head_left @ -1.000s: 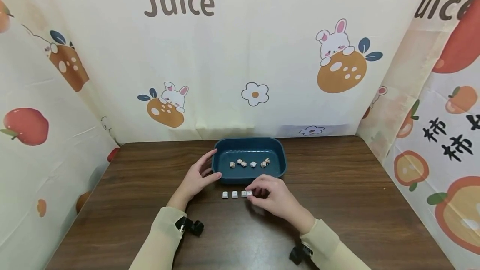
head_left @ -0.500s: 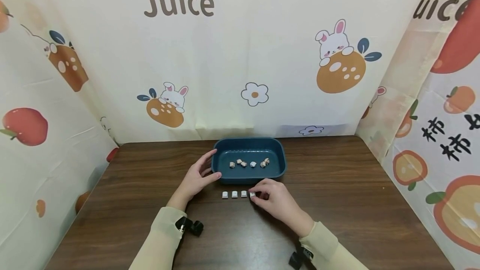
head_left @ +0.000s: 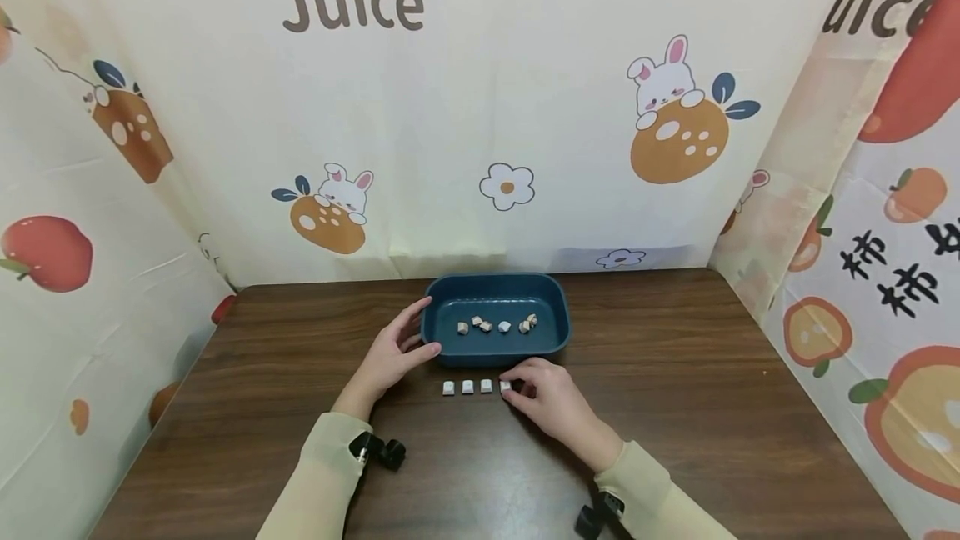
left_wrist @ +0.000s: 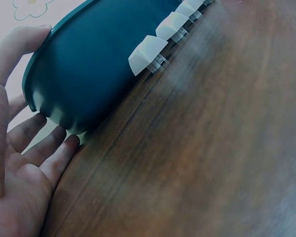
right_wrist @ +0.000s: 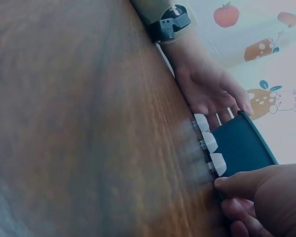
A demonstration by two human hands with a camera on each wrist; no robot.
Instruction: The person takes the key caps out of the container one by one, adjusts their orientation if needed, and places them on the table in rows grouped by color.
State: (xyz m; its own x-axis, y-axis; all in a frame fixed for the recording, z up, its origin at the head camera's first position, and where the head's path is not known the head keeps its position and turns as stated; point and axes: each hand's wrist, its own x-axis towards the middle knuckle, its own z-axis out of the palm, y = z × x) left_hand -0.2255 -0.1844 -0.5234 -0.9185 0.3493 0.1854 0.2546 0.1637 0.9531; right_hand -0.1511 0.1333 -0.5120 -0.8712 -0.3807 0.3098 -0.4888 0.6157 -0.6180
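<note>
A dark teal tray [head_left: 497, 359] stands near the table's back edge. My left hand [head_left: 393, 352] rests against its left end, thumb and fingertips touching the rim and wall with the fingers fairly straight. In front of it, a row of white keycaps with clear stems runs left to right: a left keycap [head_left: 448, 388], a second keycap [head_left: 468, 387] and a third keycap [head_left: 486, 387]. At the row's right end, my right hand [head_left: 551, 398] pinches another keycap [head_left: 506, 387] between thumb and fingers. That keycap is hidden by the fingers in the right wrist view.
Several small beige and whitish pieces [head_left: 504, 327] lie scattered inside the tray. The brown wooden table [head_left: 465, 473] reaches back to a printed curtain [head_left: 435, 123], and more curtain hangs at both sides. Each wrist wears a black camera [head_left: 390, 453].
My right hand has shifted the end keycap slightly right, opening a gap from its neighbour, and has since stayed there. My left hand stays on the tray.
</note>
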